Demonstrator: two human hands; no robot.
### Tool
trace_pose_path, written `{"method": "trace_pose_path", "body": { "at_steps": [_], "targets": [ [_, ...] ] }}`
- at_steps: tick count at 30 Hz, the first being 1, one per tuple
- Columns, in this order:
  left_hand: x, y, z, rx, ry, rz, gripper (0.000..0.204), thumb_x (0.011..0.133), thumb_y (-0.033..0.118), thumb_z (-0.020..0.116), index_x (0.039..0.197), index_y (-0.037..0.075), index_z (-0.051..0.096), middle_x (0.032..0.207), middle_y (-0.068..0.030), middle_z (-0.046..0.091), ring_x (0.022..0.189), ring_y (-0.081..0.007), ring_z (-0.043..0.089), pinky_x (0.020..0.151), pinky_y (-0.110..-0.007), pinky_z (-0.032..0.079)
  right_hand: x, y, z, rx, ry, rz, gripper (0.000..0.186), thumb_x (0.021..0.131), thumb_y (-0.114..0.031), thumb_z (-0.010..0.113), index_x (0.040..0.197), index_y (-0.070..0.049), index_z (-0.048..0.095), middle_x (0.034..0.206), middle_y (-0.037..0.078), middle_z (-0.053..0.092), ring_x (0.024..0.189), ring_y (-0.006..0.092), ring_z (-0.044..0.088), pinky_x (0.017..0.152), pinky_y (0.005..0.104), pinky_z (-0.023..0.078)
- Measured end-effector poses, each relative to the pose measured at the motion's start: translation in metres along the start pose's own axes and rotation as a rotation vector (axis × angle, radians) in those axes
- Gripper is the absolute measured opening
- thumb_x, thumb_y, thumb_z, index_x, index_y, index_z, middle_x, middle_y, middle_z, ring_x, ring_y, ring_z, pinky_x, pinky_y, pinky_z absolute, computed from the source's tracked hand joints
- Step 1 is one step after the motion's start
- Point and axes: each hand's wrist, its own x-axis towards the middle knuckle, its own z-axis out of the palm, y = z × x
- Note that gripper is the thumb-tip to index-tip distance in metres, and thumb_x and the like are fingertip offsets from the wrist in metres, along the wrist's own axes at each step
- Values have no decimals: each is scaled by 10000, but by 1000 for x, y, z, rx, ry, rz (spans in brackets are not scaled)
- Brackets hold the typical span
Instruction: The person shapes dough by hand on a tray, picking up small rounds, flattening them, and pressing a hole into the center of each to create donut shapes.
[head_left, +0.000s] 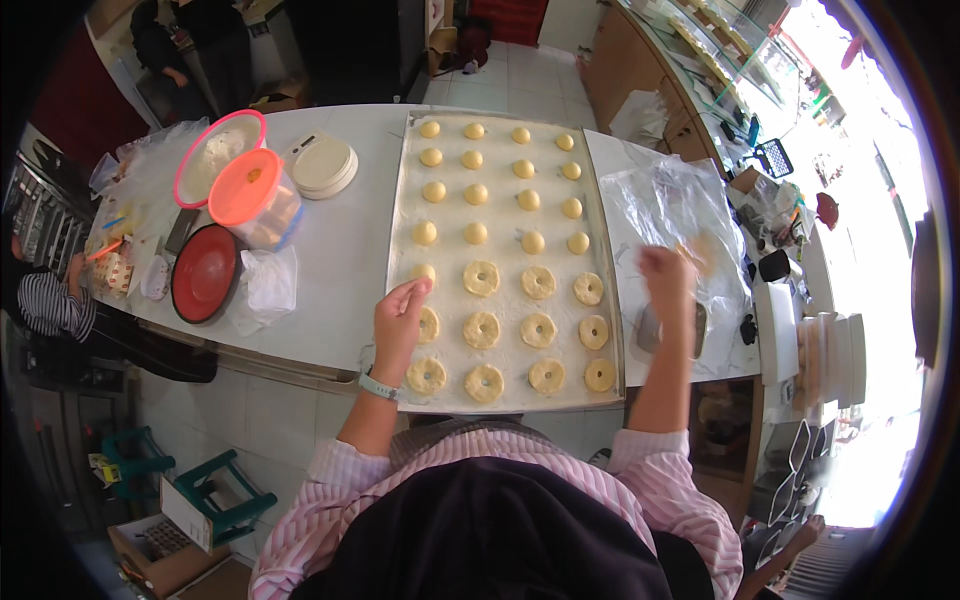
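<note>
Soft dough under a curled left hand

The left hand (pixel 402 308) hovers at the tray (pixel 505 215), its fingers curled and drawn close together, tips at or just over the lone ball (pixel 424 272) in the leftmost column. Whether they touch it, or pinch anything, I cannot tell. The right hand (pixel 668 270) is off to the right of the tray, near a metal tin (pixel 700 335) partly hidden by the forearm and a clear plastic sheet (pixel 655 190). Its fingers look bunched, but blur hides how wide they stand and whether they hold anything.

The dough lies all over the tray: smooth balls (pixel 475 234) in the far rows, flattened rings (pixel 470 283) in the near ones (the ball by the left hand shares its row with three rings).

Each piece is probably light and soft, quick to dent and perhaps a little tacky. A ball should bear a gentle grip low on its sides, or light pressure from above. A ring looks more fragile: pinched at one edge it would likely sag or stretch, so support spread beneath it seems safer. The thin band around the hole is probably the weakest place.
</note>
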Motion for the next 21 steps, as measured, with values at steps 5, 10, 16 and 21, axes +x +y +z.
{"method": "trace_pose_path", "body": {
  "at_steps": [5,10,16,21],
  "targets": [
    [17,-14,46,594,-308,373,466,920,282,502,1236,-58,461,1232,-226,513,1182,-314,480,990,-371,384,-7,112,-41,-575,-473,257,161,702,-64,600,821,9,681,752,235,634,724,346,651,675,387,512],
    [24,-26,88,1087,-436,656,574,920,363,473,1303,-53,377,1360,-236,380,1285,-365,333,1055,-449,284,-20,191,-16,-575,-263,119,149,709,-62,577,790,15,676,837,260,624,827,378,626,736,430,502],
    [-9,1,89,377,-500,271,729,926,515,370,1374,-50,258,1439,-208,271,1343,-343,238,1085,-428,230,-41,38,-50,-436,-221,-56,221,799,-176,564,893,0,659,845,233,637,815,385,616,758,423,495],
    [-21,26,78,-1014,-436,-632,949,855,676,331,1371,-108,191,1397,-235,328,1298,-309,338,1061,-381,297,-89,-73,51,43,-609,-528,464,894,-301,524,1247,-5,470,1299,178,472,1225,317,430,1022,391,347]
  ]
}}
